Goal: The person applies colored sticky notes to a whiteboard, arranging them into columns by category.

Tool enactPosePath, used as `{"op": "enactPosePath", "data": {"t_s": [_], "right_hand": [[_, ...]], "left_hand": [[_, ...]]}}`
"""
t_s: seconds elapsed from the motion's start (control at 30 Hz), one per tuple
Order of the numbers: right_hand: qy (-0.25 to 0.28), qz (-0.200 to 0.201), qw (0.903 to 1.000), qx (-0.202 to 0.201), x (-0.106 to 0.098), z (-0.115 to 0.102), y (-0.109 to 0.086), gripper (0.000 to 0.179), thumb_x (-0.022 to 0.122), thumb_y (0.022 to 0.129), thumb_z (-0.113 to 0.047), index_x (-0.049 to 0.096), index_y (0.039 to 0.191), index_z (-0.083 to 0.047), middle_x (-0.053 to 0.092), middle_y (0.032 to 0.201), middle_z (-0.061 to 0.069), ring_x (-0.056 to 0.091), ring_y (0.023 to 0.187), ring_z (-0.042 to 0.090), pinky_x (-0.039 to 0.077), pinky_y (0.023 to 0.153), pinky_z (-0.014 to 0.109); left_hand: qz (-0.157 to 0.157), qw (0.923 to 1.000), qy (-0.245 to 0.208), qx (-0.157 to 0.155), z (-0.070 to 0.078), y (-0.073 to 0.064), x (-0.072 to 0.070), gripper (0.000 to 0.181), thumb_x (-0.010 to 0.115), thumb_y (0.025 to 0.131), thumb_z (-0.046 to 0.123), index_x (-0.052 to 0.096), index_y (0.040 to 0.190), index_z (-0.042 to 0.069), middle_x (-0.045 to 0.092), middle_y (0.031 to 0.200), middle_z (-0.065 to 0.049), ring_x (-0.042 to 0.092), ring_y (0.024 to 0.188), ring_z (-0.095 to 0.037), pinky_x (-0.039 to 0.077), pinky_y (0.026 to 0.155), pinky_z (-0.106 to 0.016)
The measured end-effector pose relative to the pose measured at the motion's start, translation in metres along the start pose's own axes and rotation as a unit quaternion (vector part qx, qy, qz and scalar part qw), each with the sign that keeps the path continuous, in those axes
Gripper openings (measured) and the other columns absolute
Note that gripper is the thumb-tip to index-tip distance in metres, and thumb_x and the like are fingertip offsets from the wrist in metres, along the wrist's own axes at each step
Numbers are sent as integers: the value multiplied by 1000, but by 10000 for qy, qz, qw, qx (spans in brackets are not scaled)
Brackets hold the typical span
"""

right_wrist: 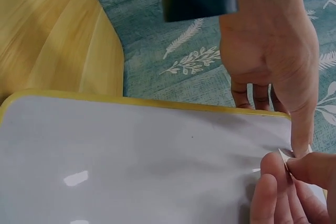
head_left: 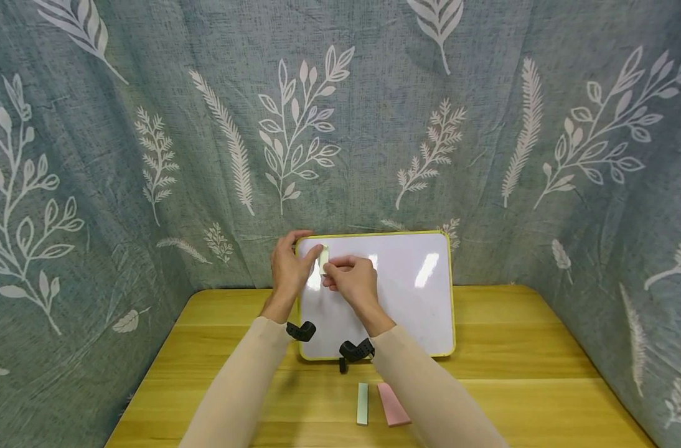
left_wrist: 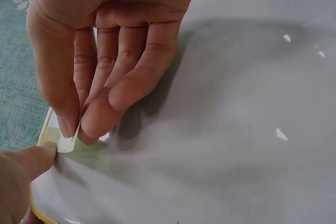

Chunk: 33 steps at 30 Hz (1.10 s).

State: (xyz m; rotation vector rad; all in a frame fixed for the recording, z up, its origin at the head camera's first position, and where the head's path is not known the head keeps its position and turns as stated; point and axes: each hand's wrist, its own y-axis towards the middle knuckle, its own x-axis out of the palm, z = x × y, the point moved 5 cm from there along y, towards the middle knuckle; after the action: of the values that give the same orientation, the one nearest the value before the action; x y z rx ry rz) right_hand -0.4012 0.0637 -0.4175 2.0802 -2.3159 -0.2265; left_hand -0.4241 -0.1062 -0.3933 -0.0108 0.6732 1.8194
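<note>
A whiteboard [head_left: 396, 311] with a yellow rim leans upright at the back of the table. My left hand [head_left: 289, 267] holds its upper left edge, fingers reaching behind and thumb on the front face. That thumb presses beside the top end of a pale green-yellow sticky note [head_left: 324, 256]. Thumb and index finger of my right hand [head_left: 354, 280] pinch the lower part of this note, which bends away from the board there in the left wrist view. The right hand's other fingers curl loosely near the white surface [right_wrist: 131, 156].
On the wooden table [head_left: 503, 336], a narrow green sticky pad [head_left: 362, 404] lies in front of the board, beside a pink pad [head_left: 393, 404] partly under my right sleeve. A small black piece [head_left: 343, 365] is at the board's lower rim. Patterned curtain [head_left: 368, 186] hangs close behind.
</note>
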Motion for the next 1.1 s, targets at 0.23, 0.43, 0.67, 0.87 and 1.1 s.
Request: {"op": "enactPosePath", "data": {"t_s": [0.23,0.43,0.67,0.87,1.1], "right_hand": [[-320,79,9983,-491,1,-2,-2,14,89,105,-12,84,116,-5,89,95,14,85,71,19,71,69,34],[-460,136,9971,-596,0,-2,-1,15,90,104,-13,84,117,-7,89,94,12,86,71,19,71,69,35],[-524,135,9970,-560,0,0,-1,15,90,104,-15,84,117,-8,89,94,11,86,71,18,70,68,33],[-495,117,9969,-593,0,1,-1,15,90,104,-14,84,118,-8,89,94,12,85,69,16,70,68,33],[-569,156,9963,-622,1,2,1,15,89,104,-14,85,117,-8,90,94,12,84,68,15,69,67,31]], "left_hand": [[43,10000,35,-26,-1,0,0,39,91,105,29,81,142,20,74,138,-16,69,121,-40,55,101,-55],[110,9999,83,7,0,2,1,39,92,104,31,81,140,19,74,138,-17,69,125,-40,55,105,-57],[159,9997,115,-123,0,2,3,40,93,103,34,80,138,20,74,141,-16,68,131,-41,54,111,-60],[239,9987,292,-342,2,2,6,44,94,101,42,79,137,22,73,142,-13,69,130,-41,57,108,-59],[338,9982,292,-388,3,3,8,45,96,99,43,78,133,20,74,141,-13,69,130,-42,56,108,-59]]}}
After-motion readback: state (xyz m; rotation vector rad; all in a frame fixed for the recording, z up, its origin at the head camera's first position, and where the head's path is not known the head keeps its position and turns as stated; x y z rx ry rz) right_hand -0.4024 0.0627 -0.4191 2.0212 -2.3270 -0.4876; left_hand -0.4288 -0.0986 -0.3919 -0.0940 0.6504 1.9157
